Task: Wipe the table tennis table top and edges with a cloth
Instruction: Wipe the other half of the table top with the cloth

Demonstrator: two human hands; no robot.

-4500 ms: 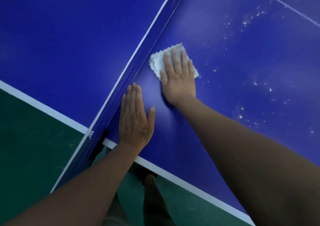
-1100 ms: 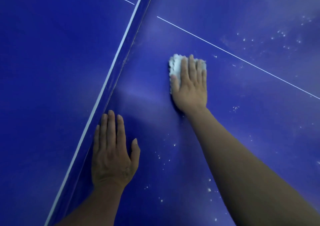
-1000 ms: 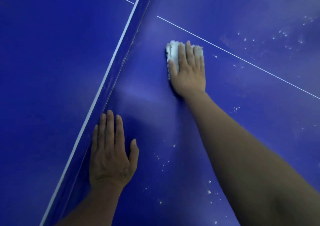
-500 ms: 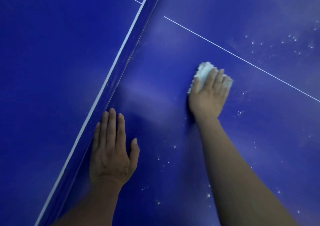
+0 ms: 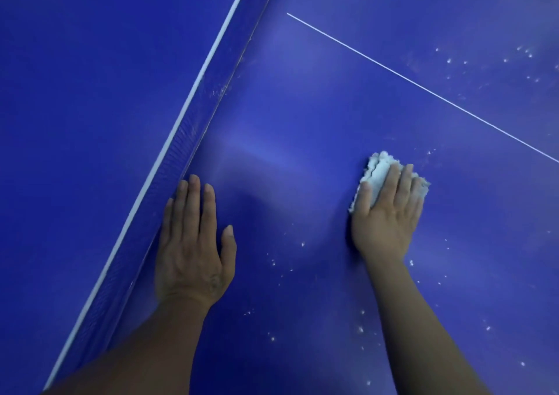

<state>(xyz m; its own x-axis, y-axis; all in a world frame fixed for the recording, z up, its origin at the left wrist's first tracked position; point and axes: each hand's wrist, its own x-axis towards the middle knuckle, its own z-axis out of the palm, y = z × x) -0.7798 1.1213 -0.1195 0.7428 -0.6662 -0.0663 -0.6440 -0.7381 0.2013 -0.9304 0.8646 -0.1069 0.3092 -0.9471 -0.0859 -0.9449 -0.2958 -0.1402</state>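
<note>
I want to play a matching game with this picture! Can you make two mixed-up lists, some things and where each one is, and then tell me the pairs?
Things:
1. left hand
2. cloth
3. thin white line
4. white specks

Where:
A. pressed under the right hand
B. flat on the table top, beside the net
C. running straight across the blue, past the cloth
D. dotted over the blue, some between the two arms

Pairs: 1-B, 2-A, 3-C, 4-D.
</note>
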